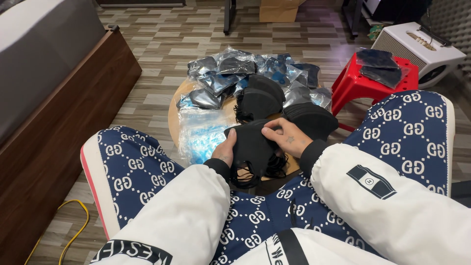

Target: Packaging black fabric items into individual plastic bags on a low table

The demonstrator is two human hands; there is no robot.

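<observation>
Left hand [224,151]: closed on the near left edge of a stack of black face masks [252,147], thumb on top.
Right hand [286,137]: fingertips pinching the stack's upper right edge.
Masks: held between both hands over the lap, ear loops dangling below.
Just beyond the grip: round wooden table [173,115] with loose black mask piles [260,98].
Left of the grip: clear plastic bags [198,132].
Farther: bagged masks [221,78].
Far right: red stool [355,83].
</observation>
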